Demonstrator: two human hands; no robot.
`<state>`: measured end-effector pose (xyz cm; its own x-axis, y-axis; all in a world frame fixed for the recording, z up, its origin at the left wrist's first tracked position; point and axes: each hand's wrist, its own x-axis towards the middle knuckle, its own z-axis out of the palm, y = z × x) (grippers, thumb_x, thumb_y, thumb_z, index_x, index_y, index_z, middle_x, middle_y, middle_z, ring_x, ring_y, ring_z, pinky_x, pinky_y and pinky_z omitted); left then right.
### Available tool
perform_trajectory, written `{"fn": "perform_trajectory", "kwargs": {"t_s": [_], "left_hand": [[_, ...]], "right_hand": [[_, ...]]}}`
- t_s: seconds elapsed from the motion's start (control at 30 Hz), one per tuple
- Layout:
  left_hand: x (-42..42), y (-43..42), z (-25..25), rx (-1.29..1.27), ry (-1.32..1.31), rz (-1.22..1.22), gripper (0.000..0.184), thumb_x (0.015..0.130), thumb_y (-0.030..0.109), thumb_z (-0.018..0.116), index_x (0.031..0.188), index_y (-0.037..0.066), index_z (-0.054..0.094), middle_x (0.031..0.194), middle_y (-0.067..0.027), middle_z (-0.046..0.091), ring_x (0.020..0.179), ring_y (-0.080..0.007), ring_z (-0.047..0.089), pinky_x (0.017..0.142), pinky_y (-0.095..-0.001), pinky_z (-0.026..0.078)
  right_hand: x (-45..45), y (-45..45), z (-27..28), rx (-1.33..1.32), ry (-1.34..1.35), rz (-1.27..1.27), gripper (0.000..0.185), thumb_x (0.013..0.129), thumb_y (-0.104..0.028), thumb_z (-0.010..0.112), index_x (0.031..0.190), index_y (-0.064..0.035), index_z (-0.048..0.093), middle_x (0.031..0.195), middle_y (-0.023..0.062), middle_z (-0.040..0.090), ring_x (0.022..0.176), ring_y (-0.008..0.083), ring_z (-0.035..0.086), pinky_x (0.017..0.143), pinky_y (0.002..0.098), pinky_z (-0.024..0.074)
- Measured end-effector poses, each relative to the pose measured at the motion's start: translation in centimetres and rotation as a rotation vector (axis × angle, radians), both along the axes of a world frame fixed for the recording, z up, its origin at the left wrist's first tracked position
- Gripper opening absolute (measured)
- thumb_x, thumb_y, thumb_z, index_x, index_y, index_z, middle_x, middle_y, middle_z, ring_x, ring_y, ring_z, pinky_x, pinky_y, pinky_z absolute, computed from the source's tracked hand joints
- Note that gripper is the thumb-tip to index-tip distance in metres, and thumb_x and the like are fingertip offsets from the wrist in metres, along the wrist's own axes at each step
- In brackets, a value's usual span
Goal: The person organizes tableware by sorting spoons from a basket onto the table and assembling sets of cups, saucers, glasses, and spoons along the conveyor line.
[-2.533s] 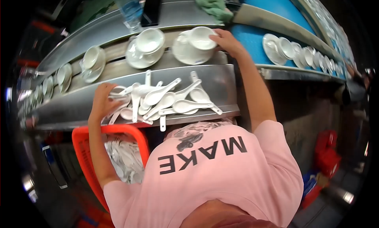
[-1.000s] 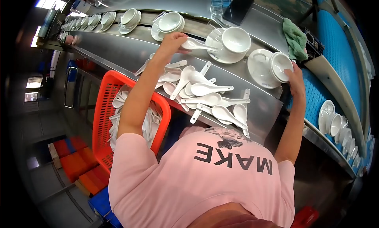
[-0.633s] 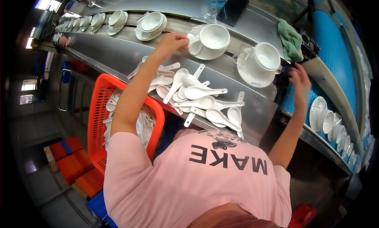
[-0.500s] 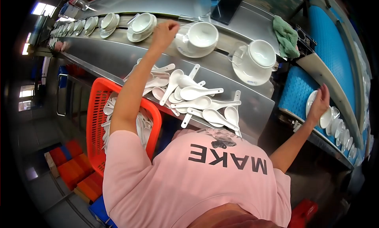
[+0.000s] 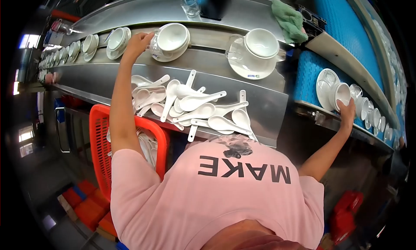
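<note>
My left hand (image 5: 139,43) reaches over the long rail, fingers pinched together beside a white bowl (image 5: 172,37) and a clear glass (image 5: 155,45) on a saucer. Whether the fingertips grip anything I cannot make out. My right hand (image 5: 347,113) is out to the side, thumb and fingers closed on a small white bowl (image 5: 340,95) above the blue belt. Just left of it a white plate (image 5: 324,86) leans on the belt. Another set, a bowl (image 5: 262,43) on a saucer (image 5: 242,67) with a glass, sits to the right on the rail.
White spoons (image 5: 197,103) lie piled on the steel ledge (image 5: 271,107). A red basket (image 5: 99,150) of spoons stands below. More bowl sets (image 5: 90,44) line the rail leftward. A green cloth (image 5: 288,22) and the blue belt (image 5: 307,79) with several dishes are at right.
My view has shifted. The bowl sets have moved left along the rail, my left hand with them. My right hand has lowered and closed on a small bowl.
</note>
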<state>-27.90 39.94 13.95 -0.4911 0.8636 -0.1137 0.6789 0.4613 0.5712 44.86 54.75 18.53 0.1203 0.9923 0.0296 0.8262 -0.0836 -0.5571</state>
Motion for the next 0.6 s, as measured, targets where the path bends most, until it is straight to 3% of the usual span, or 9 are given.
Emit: {"fn": "perform_trajectory", "kwargs": {"t_s": [0.1,0.2,0.27,0.37,0.4,0.43,0.47,0.5,0.6], "left_hand": [[0.4,-2.3,0.9,0.132,0.227,0.007,0.033,0.079,0.031,0.058,0.09,0.001,0.062,0.083,-0.0149,0.064,0.073,-0.0238,0.062,0.066,-0.0316,0.047],[5.4,-1.9,3.7,0.34,0.05,0.013,0.023,0.079,0.024,0.056,0.089,0.004,0.063,0.081,-0.0131,0.064,0.074,-0.0249,0.061,0.068,-0.0336,0.047],[8.6,-0.6,4.0,0.446,0.176,-0.112,0.016,0.079,0.019,0.056,0.085,0.005,0.063,0.076,-0.0113,0.062,0.073,-0.0238,0.06,0.065,-0.0331,0.046],[11.7,2.1,2.6,0.321,-0.196,-0.269,0.03,0.08,0.022,0.057,0.106,0.007,0.058,0.099,-0.0156,0.059,0.085,-0.0265,0.059,0.075,-0.0329,0.047],[12.7,2.8,2.1,0.254,-0.263,-0.321,0.044,0.08,0.024,0.056,0.12,0.007,0.048,0.114,-0.018,0.051,0.098,-0.0295,0.054,0.085,-0.035,0.044],[13.2,3.9,0.2,0.352,-0.146,-0.45,0.048,0.081,0.024,0.056,0.123,0.005,0.044,0.12,-0.0194,0.047,0.108,-0.031,0.048,0.091,-0.0369,0.039],[14.0,4.8,0.0,0.245,-0.168,-0.454,0.047,0.082,0.022,0.056,0.126,0.009,0.042,0.118,-0.017,0.048,0.103,-0.0242,0.049,0.082,-0.0328,0.045],[14.4,4.7,-0.1,0.283,-0.07,-0.483,0.046,0.082,0.024,0.056,0.124,0.009,0.044,0.115,-0.0175,0.051,0.099,-0.0241,0.052,0.083,-0.0327,0.044],[13.7,3.2,2.1,0.042,-0.269,-0.36,0.044,0.081,0.024,0.057,0.122,0.01,0.047,0.109,-0.0162,0.054,0.096,-0.0236,0.054,0.083,-0.0317,0.043]], "right_hand": [[-2.0,-0.5,1.1,-0.164,0.278,-0.023,0.054,0.067,-0.01,0.065,0.117,0.0012,0.047,0.101,0.0103,0.057,0.088,0.0205,0.055,0.075,0.0285,0.044],[-2.9,-0.7,0.1,-0.139,0.534,-0.043,0.052,0.066,-0.005,0.061,0.116,0.0017,0.048,0.104,0.01,0.056,0.089,0.0214,0.056,0.078,0.0286,0.0443],[-4.2,-0.5,-0.6,-0.106,0.647,-0.088,0.051,0.066,-0.004,0.06,0.115,0.002,0.048,0.104,0.0103,0.056,0.09,0.0217,0.056,0.078,0.0293,0.0449],[-7.9,-0.3,-0.7,-0.174,0.754,-0.03,0.049,0.064,-0.001,0.059,0.112,0.0026,0.05,0.101,0.0105,0.058,0.089,0.0212,0.057,0.078,0.0294,0.0459],[-9.8,-0.4,-0.5,-0.196,0.762,0.005,0.048,0.063,0.0,0.059,0.111,0.0025,0.051,0.1,0.0102,0.058,0.089,0.0211,0.057,0.077,0.0292,0.0461],[-11.2,-0.2,-0.5,-0.208,0.765,0.041,0.049,0.063,0.001,0.058,0.111,0.0029,0.05,0.099,0.0096,0.058,0.088,0.0203,0.057,0.077,0.0295,0.0458],[-12.7,-0.1,-0.5,-0.229,0.777,0.078,0.049,0.063,0.001,0.058,0.111,0.0029,0.051,0.099,0.0095,0.058,0.087,0.0201,0.057,0.077,0.0294,0.0458],[-14.2,0.0,-0.6,-0.251,0.788,0.113,0.049,0.063,0.001,0.058,0.111,0.003,0.051,0.099,0.0094,0.059,0.087,0.0199,0.057,0.077,0.0294,0.0457],[-18.1,0.5,-1.4,-0.325,0.816,0.199,0.05,0.062,0.001,0.057,0.111,0.0033,0.051,0.098,0.0097,0.059,0.087,0.0195,0.057,0.077,0.0286,0.0451]]}}
